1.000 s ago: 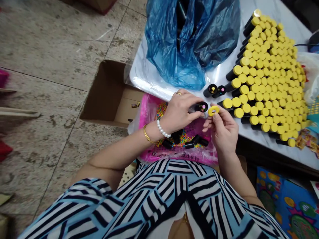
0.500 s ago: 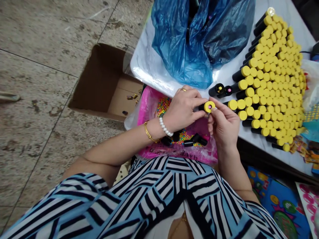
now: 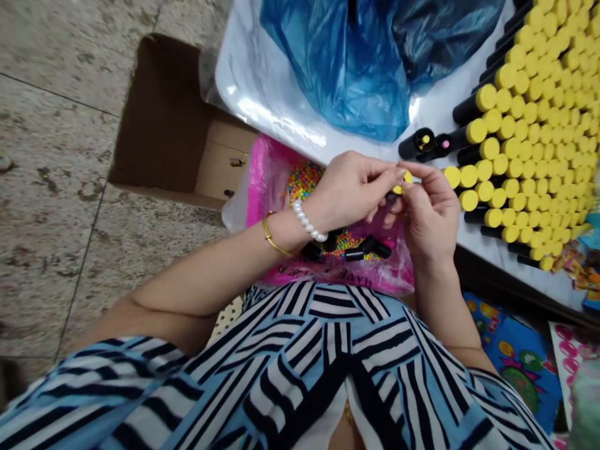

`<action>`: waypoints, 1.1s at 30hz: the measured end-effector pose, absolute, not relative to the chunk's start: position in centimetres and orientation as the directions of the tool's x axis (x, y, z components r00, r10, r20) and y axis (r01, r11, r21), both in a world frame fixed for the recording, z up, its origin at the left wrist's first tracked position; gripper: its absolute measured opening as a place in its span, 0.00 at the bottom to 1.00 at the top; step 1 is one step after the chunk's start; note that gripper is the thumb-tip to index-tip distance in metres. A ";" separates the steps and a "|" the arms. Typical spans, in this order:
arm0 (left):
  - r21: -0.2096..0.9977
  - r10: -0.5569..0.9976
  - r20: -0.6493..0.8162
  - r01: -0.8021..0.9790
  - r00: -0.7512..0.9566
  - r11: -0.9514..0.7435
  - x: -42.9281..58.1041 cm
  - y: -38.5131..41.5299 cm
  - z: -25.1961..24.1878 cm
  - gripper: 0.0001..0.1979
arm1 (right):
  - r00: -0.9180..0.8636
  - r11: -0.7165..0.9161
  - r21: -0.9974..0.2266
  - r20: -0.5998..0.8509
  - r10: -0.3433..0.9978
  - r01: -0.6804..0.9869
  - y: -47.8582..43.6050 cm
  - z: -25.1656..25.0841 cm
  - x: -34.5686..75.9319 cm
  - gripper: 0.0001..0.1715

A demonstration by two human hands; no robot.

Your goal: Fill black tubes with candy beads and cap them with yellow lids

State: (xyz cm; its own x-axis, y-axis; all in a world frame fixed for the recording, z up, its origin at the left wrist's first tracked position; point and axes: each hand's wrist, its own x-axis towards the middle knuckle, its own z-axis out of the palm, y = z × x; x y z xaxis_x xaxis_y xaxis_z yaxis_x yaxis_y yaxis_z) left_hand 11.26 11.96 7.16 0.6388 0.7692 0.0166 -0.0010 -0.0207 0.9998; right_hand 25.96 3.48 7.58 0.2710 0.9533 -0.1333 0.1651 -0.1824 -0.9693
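Observation:
Above a pink basket (image 3: 255, 187), my left hand (image 3: 354, 187) and my right hand (image 3: 429, 215) meet on a small black tube with a yellow top (image 3: 407, 179). The fingers of both hands are pinched round its top, hiding most of it. Colourful little candy balls (image 3: 302, 181) and several loose black tube pieces (image 3: 355, 254) lie in the basket below. Just beyond my fingers, two open black tubes stand on the table, one with a yellow tip (image 3: 425, 140) and one with a pink tip (image 3: 443, 145).
Packed rows of black tubes with yellow caps (image 3: 520, 131) cover the right of the white table (image 3: 281, 119). A blue plastic bag (image 3: 356, 81) lies at the back. An open cardboard box (image 3: 164, 112) sits on the floor at left, with small bits inside.
My fingers have closed over the tube's yellow top, which showed a ring with a pink centre before. The camera view has shifted, bringing the capped tubes further right.

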 end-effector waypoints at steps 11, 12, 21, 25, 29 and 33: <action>0.912 0.714 0.291 0.042 0.636 -0.409 10.1 11.9 6.4 0.26 | 0.307 -0.159 -0.987 -0.143 0.941 0.028 3.8 7.0 26.3 0.19; 0.892 0.705 0.319 0.050 0.633 -0.449 10.1 11.9 6.3 0.23 | 0.306 -0.147 -0.989 -0.136 0.942 0.013 3.4 7.0 26.2 0.18; 0.910 0.671 0.261 0.056 0.694 -0.411 10.2 12.8 6.3 0.10 | 0.293 -0.144 -0.980 -0.178 0.939 -0.134 1.2 6.6 27.3 0.21; 0.919 0.663 0.238 0.057 0.710 -0.391 10.1 13.0 6.8 0.13 | 0.269 -0.155 -0.980 -0.185 0.945 -0.128 2.3 6.8 27.0 0.25; 0.921 0.665 0.217 0.076 0.714 -0.382 9.9 13.0 6.9 0.13 | 0.259 -0.190 -0.982 -0.189 0.947 -0.023 2.9 7.6 26.3 0.28; 0.883 0.644 0.204 0.145 0.737 -0.446 9.7 12.8 7.1 0.17 | 0.248 -0.302 -0.953 -0.295 0.923 -0.009 3.3 8.4 25.9 0.24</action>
